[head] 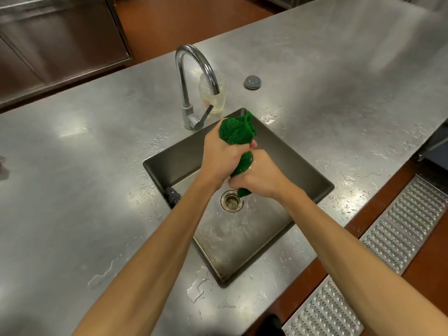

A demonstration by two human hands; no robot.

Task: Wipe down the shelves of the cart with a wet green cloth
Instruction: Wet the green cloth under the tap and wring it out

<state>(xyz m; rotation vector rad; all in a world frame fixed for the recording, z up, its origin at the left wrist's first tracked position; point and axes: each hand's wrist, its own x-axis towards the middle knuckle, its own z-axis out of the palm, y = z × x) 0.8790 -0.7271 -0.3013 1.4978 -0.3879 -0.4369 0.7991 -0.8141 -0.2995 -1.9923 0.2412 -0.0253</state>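
Stainless-steel worktop [72, 166], wet with scattered droplets, surrounds a rectangular sunken steel sink [312, 173] with a round drain [231, 201] and a curved chrome tap [191, 76] at its far edge. No water is seen running from the tap. The wet green cloth [238, 129] is held over the basin, twisted into a rope whose long axis runs from far to near, slightly rightward. The person's left hand [223, 154] is closed around the far part, where a loose bunch of cloth spills out beyond it; the right hand [260, 175] is closed around the near part, a short tail hanging just above the drain. The hands touch. Judgement: wringing is in hand; the cart is not in view, so wiping has not begun. Either hand could carry the cloth away.
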